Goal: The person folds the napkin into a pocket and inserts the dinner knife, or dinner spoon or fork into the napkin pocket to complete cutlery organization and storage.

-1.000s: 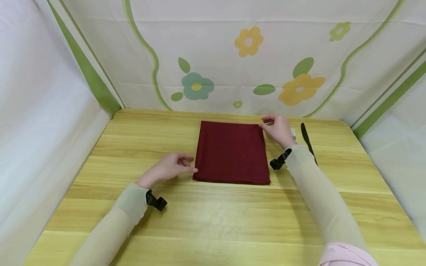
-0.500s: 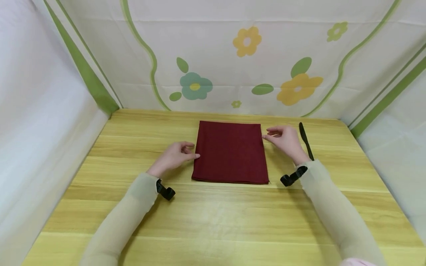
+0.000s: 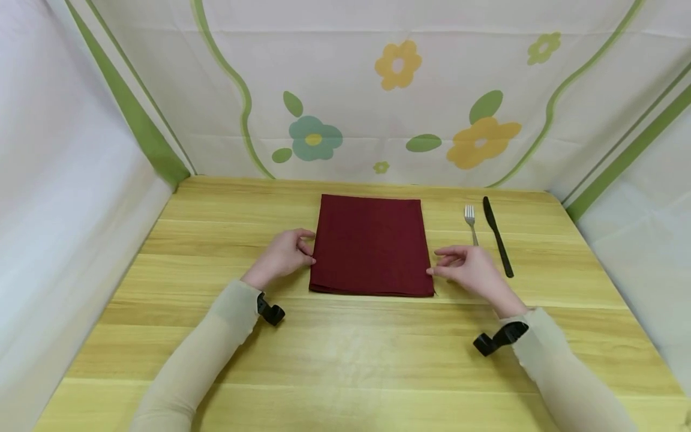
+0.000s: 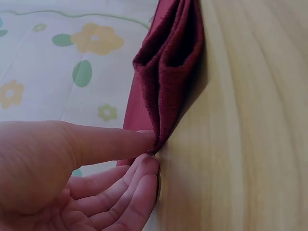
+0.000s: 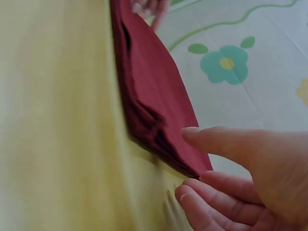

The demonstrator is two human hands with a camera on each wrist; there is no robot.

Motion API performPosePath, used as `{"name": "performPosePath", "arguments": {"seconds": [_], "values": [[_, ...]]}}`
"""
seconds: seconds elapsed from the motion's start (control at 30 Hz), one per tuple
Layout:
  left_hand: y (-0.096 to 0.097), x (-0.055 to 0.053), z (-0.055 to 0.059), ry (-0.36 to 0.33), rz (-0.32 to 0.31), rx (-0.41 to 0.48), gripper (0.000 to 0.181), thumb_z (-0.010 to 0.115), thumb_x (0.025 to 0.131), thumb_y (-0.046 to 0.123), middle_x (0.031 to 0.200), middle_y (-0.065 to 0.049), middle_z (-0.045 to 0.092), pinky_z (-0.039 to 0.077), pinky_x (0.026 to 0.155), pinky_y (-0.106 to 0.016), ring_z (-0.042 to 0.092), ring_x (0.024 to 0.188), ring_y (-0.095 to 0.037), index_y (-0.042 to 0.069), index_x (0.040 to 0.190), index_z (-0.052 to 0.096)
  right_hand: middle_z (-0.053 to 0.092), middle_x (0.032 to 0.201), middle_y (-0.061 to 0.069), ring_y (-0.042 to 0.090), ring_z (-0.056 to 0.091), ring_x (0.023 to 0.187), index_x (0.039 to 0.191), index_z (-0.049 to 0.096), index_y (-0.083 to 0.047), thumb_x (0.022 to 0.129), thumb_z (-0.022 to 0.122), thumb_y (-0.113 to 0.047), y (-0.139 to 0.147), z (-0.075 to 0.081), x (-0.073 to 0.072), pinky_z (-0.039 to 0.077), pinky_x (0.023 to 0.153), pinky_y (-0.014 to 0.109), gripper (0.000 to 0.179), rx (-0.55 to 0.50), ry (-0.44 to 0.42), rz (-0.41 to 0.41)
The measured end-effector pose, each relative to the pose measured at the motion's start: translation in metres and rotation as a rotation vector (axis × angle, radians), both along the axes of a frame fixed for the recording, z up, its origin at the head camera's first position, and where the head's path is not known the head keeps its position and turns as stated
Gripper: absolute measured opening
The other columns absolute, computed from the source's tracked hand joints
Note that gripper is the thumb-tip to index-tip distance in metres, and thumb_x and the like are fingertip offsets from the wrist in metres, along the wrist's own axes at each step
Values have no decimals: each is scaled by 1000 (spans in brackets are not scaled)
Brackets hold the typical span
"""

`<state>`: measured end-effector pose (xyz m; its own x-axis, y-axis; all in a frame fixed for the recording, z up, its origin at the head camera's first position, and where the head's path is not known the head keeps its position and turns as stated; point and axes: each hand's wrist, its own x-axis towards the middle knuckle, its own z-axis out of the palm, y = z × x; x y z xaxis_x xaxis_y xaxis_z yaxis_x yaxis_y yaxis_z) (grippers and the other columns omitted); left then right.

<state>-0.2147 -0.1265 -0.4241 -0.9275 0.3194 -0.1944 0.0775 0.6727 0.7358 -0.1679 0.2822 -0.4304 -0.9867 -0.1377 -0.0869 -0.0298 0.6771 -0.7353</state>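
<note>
A dark red cloth napkin (image 3: 370,246), folded square in several layers, lies flat on the wooden table (image 3: 345,360). At its left edge is my left hand (image 3: 281,257), thumb tip right at the border and fingers gently bent beside it. The left wrist view shows the left thumb (image 4: 115,144) against the folded layers, fingertips just below. My right hand (image 3: 466,269) is at the right edge near the front corner, with its thumb reaching the border. In the right wrist view, the right thumb (image 5: 216,139) overlaps the cloth's top and the fingers stand apart from it.
Right of the napkin lie a metal fork (image 3: 470,219) and a black knife (image 3: 497,236), side by side. A white curtain (image 3: 356,78) with printed flowers hangs behind the table, and white cloth hangs on both sides.
My right hand has come from the napkin's back right corner down its right edge, uncovering the fork. My left hand has shifted slightly up the left edge. The napkin keeps its place.
</note>
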Motion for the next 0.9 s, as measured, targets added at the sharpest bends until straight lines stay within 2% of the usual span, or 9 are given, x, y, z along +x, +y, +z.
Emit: {"name": "performPosePath", "arguments": {"seconds": [0.2,0.37,0.5,0.6,0.7,0.8,0.9], "values": [[7,14,2,155,-33,-45,65,83,86,8,115,-11,64,51,93,-43,60,105,-26,3,144,54,74,92,2,18,70,78,123,71,-1,85,85,-30,1,-5,23,55,65,29,49,-14,-31,9],[22,31,6,262,-98,-69,61,87,83,16,131,-13,60,46,101,-46,55,119,-32,8,138,62,74,93,5,20,69,78,122,70,2,87,84,-28,1,-3,33,56,63,29,48,-69,-59,-11],[38,42,8,328,-140,-86,63,89,81,19,135,-13,55,39,107,-49,47,127,-35,10,137,63,74,96,9,22,71,80,125,68,6,90,82,-26,1,-1,39,58,67,30,50,-131,-93,-10],[50,48,10,333,-191,-56,62,89,82,20,134,-11,55,40,105,-48,47,125,-33,10,138,62,75,99,13,24,73,82,127,65,9,91,81,-25,2,1,44,59,70,31,51,-183,-137,-16],[62,53,11,305,-250,-17,60,87,84,21,133,-9,56,43,104,-46,49,125,-30,11,138,62,74,102,16,25,73,84,128,63,12,92,79,-22,2,1,47,60,72,32,52,-230,-178,-16],[71,55,7,267,-296,-10,59,86,86,22,133,-6,57,43,104,-43,50,125,-27,12,138,63,74,102,17,26,73,84,128,63,13,93,78,-23,2,0,49,60,73,33,52,-262,-220,-17],[78,54,0,237,-326,-6,55,85,86,22,128,-4,60,45,101,-39,53,119,-23,13,136,64,75,100,15,26,72,84,126,65,11,93,78,-26,1,-2,50,60,72,33,51,-259,-243,-29]]}}
